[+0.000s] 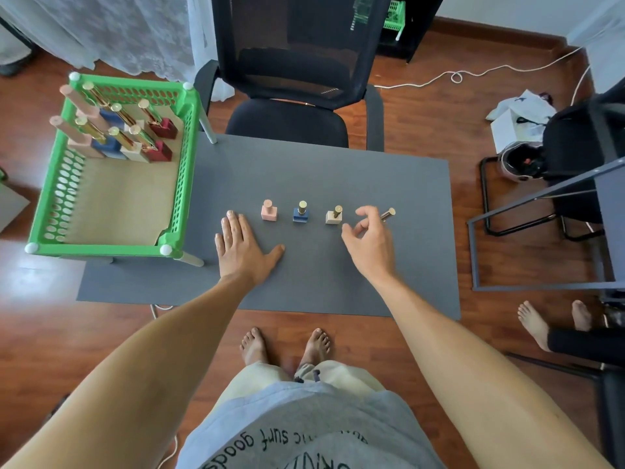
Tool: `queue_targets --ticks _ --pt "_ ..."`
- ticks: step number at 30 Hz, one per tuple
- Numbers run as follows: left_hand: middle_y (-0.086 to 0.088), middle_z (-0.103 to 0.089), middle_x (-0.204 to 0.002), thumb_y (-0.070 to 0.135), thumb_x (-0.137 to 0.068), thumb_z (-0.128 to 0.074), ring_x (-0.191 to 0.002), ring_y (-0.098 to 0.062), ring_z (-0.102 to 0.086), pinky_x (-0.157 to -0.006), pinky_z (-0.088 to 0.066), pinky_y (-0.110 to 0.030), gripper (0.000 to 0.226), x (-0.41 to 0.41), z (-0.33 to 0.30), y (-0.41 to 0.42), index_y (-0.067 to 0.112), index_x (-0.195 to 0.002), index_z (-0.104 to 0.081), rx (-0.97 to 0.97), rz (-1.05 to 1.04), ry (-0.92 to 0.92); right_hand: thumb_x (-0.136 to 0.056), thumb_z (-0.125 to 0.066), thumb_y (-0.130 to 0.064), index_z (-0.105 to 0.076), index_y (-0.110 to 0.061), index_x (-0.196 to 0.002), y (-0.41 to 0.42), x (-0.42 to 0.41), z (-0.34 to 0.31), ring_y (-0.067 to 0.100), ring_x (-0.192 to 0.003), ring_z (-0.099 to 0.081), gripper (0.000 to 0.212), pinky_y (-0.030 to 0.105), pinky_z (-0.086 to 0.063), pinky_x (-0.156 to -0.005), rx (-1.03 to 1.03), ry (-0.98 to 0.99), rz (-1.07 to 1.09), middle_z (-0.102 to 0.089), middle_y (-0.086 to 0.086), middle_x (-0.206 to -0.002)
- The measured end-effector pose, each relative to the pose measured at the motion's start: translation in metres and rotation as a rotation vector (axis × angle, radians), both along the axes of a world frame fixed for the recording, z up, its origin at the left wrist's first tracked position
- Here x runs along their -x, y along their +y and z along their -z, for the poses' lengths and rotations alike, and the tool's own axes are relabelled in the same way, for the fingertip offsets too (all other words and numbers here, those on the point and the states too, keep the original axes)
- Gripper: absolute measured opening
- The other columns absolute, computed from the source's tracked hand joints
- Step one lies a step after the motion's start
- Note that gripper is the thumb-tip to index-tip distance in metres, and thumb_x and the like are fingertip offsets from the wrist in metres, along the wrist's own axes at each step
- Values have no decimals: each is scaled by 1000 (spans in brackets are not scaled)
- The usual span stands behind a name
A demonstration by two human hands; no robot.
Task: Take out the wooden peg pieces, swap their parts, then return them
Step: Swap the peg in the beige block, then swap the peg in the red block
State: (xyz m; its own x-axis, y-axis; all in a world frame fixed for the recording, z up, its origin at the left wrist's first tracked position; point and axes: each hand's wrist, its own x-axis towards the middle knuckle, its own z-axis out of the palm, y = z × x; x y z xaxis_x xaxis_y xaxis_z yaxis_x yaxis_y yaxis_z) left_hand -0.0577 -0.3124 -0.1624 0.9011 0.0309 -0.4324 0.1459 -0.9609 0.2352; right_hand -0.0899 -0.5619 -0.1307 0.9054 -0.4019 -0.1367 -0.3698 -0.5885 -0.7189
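Both forearms reach over the near edge of the grey surface. Left hand lies flat, fingers spread, holding nothing. Right hand hovers with fingers loosely curled and apart, empty; a gold-capped peg shows just past it at 1 o'clock, base hidden. Pink piece, blue piece and beige piece stand in a row at 12 o'clock. Green basket at 10 o'clock holds more pieces.
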Motion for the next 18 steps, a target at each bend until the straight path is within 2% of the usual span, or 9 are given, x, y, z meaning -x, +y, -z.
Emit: queue_targets --ticks 3,5,8,9,11,14,16,18 --pt "-11 12 -170 77 -86 -47 -156 -26 14 -126 0 -46 116 1 1 0 5 -161 3 9 -2 -7 -94 -68 -23 -47 -18 -105 -1 24 14 27 -71 -58 24 42 -48 -66 -13 -48 133 -57 -5 -74" --pt "-11 12 -170 77 -86 -47 -156 -26 13 -126 0 -46 115 1 1 1 6 -161 3 14 -1 -9 -95 -66 -20 -44 -20 -106 -5 32 23 28 -71 -60 25 44 -49 -68 -48 -21 258 -56 -7 -75" --pt "-10 12 -170 77 -86 -48 -156 -25 13 -126 0 -45 115 0 2 3 7 -162 3 19 7 -11 -98 -62 -14 -42 -16 -132 -17 30 26 37 -79 -69 40 53 -57 -76 -193 49 354 -65 6 -86" --pt "-10 12 -170 77 -86 -48 -156 -25 13 -126 0 -45 115 0 3 4 7 -162 2 22 11 -13 -98 -61 -14 -39 -19 -142 -23 26 25 34 -77 -71 50 50 -59 -74 -231 73 354 -65 6 -90" --pt "-10 11 -170 76 -86 -49 -156 -25 12 -126 -1 -45 115 0 3 5 7 -162 2 24 17 -14 -98 -62 -14 -37 -29 -151 -36 16 23 18 -67 -71 61 39 -58 -66 -272 110 311 -65 2 -90" --pt "-10 12 -170 76 -86 -50 -156 -26 12 -127 -2 -45 114 -1 2 6 7 -162 2 16 31 -5 -97 -63 -10 -50 -29 -143 -52 1 20 2 -53 -62 51 28 -54 -55 -299 162 228 -62 0 -86" --pt "-10 12 -170 76 -86 -50 -156 -26 12 -127 -2 -45 114 -2 1 7 7 -162 1 14 39 -1 -98 -62 -8 -57 -24 -130 -56 -5 20 5 -52 -60 36 27 -51 -52 -315 173 217 -62 0 -84" --pt "-10 12 -170 75 -86 -51 -157 -26 11 -127 -3 -45 114 -3 1 8 7 -162 1 18 45 0 -99 -61 -7 -57 -24 -124 -56 -7 19 11 -56 -60 30 33 -50 -55 -311 170 216 -62 1 -85"
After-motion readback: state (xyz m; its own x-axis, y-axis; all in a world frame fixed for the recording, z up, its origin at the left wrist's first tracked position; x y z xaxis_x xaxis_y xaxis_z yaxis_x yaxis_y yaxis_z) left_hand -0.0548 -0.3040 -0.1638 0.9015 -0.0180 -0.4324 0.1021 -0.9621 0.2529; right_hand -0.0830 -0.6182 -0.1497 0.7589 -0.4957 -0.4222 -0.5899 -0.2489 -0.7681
